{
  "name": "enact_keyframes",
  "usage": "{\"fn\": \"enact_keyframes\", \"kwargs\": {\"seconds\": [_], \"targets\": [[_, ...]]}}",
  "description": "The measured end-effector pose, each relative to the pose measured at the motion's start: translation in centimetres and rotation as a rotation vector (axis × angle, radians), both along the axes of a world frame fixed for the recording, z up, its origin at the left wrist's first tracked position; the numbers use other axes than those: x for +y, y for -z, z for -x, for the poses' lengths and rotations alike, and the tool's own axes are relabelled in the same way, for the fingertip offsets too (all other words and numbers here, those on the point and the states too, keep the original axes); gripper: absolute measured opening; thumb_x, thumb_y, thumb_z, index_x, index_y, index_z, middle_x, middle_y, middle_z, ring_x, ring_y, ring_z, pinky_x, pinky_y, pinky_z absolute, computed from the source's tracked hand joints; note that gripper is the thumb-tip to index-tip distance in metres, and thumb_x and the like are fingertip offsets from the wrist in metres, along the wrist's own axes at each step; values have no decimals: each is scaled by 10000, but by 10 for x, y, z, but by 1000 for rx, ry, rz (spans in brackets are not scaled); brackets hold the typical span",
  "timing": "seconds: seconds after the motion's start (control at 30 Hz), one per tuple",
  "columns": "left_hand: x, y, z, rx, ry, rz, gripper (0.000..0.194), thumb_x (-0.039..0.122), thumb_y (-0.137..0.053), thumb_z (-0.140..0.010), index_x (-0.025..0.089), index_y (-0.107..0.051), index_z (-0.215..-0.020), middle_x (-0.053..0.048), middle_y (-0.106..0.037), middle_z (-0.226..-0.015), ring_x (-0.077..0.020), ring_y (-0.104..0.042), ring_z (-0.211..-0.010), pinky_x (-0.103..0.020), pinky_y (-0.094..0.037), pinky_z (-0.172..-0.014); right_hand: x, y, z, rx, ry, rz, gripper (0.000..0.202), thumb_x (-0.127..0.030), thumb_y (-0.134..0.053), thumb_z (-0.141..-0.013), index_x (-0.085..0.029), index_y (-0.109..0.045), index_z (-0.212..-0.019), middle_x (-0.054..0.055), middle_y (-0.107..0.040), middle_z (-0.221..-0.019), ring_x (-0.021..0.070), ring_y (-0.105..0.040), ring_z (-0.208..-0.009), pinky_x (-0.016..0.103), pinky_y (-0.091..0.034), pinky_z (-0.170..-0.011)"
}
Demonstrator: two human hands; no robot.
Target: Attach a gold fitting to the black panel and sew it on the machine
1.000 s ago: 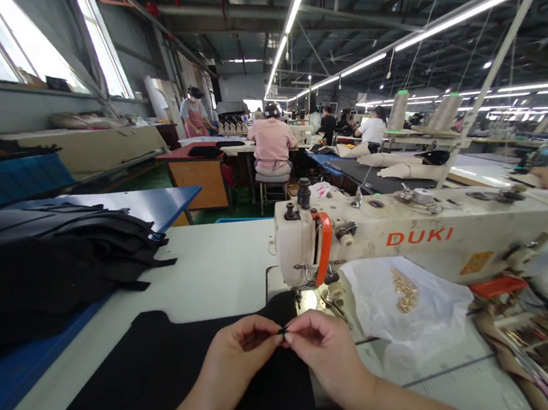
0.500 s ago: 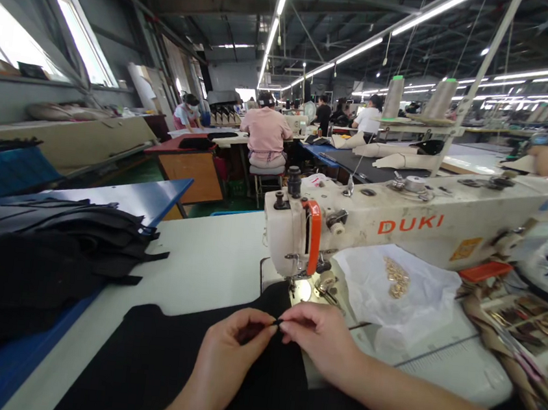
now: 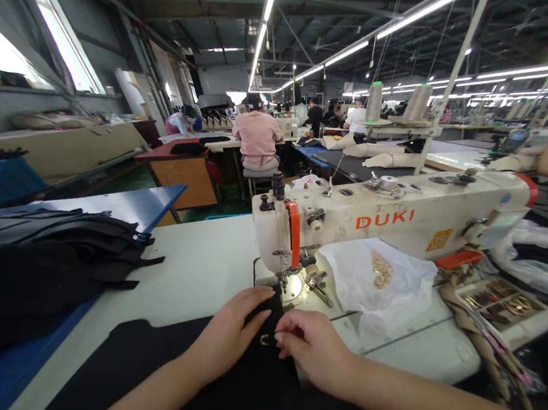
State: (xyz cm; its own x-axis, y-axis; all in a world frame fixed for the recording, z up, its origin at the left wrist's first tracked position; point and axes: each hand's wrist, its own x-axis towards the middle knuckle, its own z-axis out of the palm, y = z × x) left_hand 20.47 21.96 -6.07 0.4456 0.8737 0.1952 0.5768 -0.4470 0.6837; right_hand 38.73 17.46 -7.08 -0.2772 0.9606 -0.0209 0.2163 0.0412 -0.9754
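Black cloth (image 3: 254,392) is spread across the bottom centre of the frame. On it the left hand (image 3: 236,325) is laid flat, thumb and fingers parted, nothing gripped. At lower centre, by the right hand (image 3: 315,349), a gold ring (image 3: 264,340) is seen against the cloth; that hand's thumb and forefinger are pinched together, though what is held cannot be told. Dark pieces (image 3: 48,253) are piled at the left. Above the hands the machine (image 3: 335,228) is seen, with gold bits (image 3: 381,270) heaped on white sheeting (image 3: 406,291) at centre right. Farther off, at upper centre, a person in pink (image 3: 256,135) is seated.
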Motion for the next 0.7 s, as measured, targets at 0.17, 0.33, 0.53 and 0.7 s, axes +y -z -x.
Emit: {"fn": "enact_keyframes", "kwargs": {"seconds": [0.17,0.33,0.53,0.7], "targets": [[-9,19,-4,252,65,-322,374,284,-424,-893,183,-502,-1245,-109,-591,-1251,-223,-540,-1168,-434,-440,-1007,-2,-2,-7,64,15,136,96,-94,-541,-759,-159,-566,-693,-46,-556,-570,91,-587,-534,171,-443,-527],[-13,24,-6,245,43,-358,403,236,-404,-890,176,-405,-1289,-125,-579,-1255,-216,-563,-1147,-404,-477,-971,22,-10,-11,-43,69,275,117,-85,-527,-772,-142,-554,-673,-39,-568,-575,62,-562,-442,135,-395,-413],[-13,25,-9,241,38,-324,400,230,-381,-890,166,-386,-1284,-132,-577,-1252,-217,-566,-1143,-413,-482,-963,49,-18,-7,-178,29,337,135,-78,-530,-741,-133,-565,-623,-24,-593,-541,77,-558,-381,138,-393,-354],[-15,18,-9,224,75,-334,347,249,-404,-895,175,-479,-1226,-111,-614,-1207,-208,-586,-1112,-395,-488,-963,53,-22,-7,-272,-8,334,187,-60,-496,-708,-137,-544,-545,-6,-602,-505,90,-547,-355,153,-387,-336]]}}
